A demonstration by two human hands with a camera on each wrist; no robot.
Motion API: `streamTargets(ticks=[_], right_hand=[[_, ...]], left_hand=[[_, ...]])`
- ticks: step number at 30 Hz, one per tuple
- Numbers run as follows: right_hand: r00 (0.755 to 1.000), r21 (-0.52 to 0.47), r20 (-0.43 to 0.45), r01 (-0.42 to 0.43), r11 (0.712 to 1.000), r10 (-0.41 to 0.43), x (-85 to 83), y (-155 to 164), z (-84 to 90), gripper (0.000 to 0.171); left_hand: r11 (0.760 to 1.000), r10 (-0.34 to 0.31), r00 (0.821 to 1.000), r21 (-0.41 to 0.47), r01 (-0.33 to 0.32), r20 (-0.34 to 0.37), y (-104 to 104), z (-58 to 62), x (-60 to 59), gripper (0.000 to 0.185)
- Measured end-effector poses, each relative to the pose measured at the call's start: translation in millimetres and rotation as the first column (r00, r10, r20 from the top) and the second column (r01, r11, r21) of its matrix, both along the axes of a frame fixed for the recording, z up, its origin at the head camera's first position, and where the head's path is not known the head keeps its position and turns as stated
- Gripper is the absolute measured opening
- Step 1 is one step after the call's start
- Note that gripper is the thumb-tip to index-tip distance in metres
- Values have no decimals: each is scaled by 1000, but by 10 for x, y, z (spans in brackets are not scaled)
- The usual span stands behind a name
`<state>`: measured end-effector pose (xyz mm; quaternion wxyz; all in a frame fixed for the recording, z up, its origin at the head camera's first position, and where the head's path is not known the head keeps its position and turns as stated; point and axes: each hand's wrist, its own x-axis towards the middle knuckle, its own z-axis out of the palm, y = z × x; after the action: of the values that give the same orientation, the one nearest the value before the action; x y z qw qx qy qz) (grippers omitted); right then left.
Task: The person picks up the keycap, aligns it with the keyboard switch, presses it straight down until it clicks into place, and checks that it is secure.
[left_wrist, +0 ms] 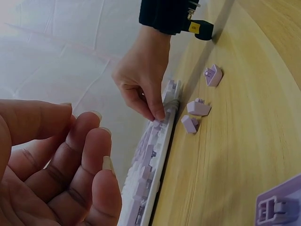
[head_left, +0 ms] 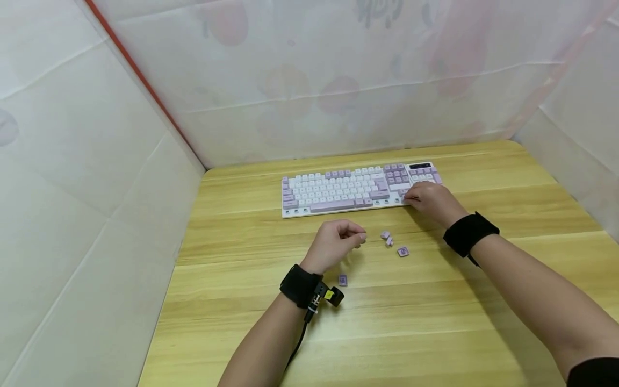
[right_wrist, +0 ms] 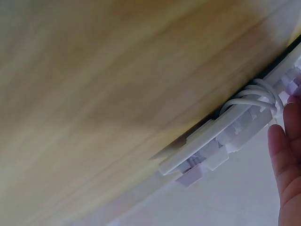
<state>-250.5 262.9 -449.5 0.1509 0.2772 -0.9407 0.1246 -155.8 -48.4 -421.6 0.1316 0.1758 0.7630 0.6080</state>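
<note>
The right hand (head_left: 427,200) is touching the keyboard (head_left: 333,189), any pinch unclear; the left hand (head_left: 336,242) is hovering near lilac keycaps (head_left: 403,251), fingers loosely curled.

The left arm (head_left: 263,337) wears a black wristband (head_left: 297,286) bearing a small black camera (head_left: 337,296) with a yellow mark (head_left: 329,295), silver connector (head_left: 316,301) and black cable (head_left: 303,334); the right arm (head_left: 537,295) has a matching strap (head_left: 470,234) and, nearer, a black sleeve (head_left: 595,372).

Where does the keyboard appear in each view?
Head: the keyboard lies around mid-height, mostly right of centre.
Left wrist: slanting up from the bottom edge, near the middle.
Right wrist: slanting from lower middle up to the right edge.
Shared landmark: the right hand, seen in all three.
</note>
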Motion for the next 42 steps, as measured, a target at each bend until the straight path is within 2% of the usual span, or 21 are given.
streamTargets(ticks=[14,22,25,34,42], right_hand=[[998,34,-52,-42,999,44,33,-25,29,10],[972,46,-189,-132,990,139,32,-17,-39,12],[967,65,-213,-129,990,140,28,-21,-66,11],[978,65,-167,-118,991,128,32,-69,-11,7],[983,93,-145,-95,991,108,106,-82,-79,7]], left_hand=[[1000,7,1000,-23,-6,4,7,24,21,19],[1000,1,1000,-22,-1,-8,10,-6,14,18],[1000,0,1000,-23,0,-7,12,-13,9,17],[1000,-9,999,-29,8,-40,16,22,-2,17],[999,-17,999,-38,16,-48,19,-6,26,13]])
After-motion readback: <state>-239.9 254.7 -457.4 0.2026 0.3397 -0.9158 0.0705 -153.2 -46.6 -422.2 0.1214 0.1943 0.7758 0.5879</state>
